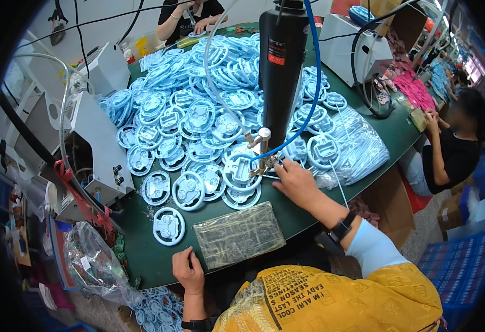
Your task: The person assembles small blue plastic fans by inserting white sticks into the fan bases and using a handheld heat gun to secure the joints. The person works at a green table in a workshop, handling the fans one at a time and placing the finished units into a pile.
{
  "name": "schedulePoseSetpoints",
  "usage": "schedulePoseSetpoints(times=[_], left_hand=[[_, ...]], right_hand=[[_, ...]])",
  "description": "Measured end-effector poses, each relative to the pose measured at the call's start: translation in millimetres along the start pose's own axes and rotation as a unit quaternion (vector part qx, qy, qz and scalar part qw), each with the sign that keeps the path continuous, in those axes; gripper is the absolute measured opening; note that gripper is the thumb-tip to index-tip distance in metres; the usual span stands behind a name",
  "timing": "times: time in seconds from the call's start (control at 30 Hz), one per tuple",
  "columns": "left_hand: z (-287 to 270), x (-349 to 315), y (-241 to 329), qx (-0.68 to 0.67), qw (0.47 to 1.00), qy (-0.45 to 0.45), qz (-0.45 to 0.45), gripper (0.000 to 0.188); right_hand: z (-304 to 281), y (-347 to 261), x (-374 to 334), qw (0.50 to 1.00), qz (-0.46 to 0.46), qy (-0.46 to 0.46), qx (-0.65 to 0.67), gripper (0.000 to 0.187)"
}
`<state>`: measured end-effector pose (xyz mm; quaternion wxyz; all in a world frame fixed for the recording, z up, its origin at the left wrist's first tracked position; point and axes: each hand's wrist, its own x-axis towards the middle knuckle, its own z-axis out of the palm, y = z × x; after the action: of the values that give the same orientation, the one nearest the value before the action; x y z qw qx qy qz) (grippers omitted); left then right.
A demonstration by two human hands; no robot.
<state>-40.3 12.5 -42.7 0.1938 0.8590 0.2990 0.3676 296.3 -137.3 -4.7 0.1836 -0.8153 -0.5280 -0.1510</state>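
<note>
A large heap of light blue plastic toy steering wheels covers most of the green table. My right hand reaches in from the right, its fingers bent beside the metal fitting under a hanging black cylinder. What those fingertips hold is hidden. One blue wheel lies just below the fitting. At the table's front edge my left hand rests with fingers curled together, and I see nothing in it. To its right lies a flat block wrapped in clear brown tape.
A blue hose runs to the fitting. Grey machine boxes stand at the left. A clear bag of light blue sticks lies at the right. One person works across the table, another sits at the right.
</note>
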Motion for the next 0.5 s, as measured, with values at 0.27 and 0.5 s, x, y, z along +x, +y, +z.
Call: schedulePoseSetpoints(times=[0.27,0.5], left_hand=[[-1.3,-1.2,0.5,0.018,1.000,0.004,0.012,0.016],[0.6,-3.5,-1.8,0.025,1.000,-0.008,0.012,0.017]], right_hand=[[-4.1,59.1,28.7,0.996,0.024,0.049,-0.067,0.006],[-32.4,71.3,-4.5,0.982,0.125,0.035,0.136,0.010]])
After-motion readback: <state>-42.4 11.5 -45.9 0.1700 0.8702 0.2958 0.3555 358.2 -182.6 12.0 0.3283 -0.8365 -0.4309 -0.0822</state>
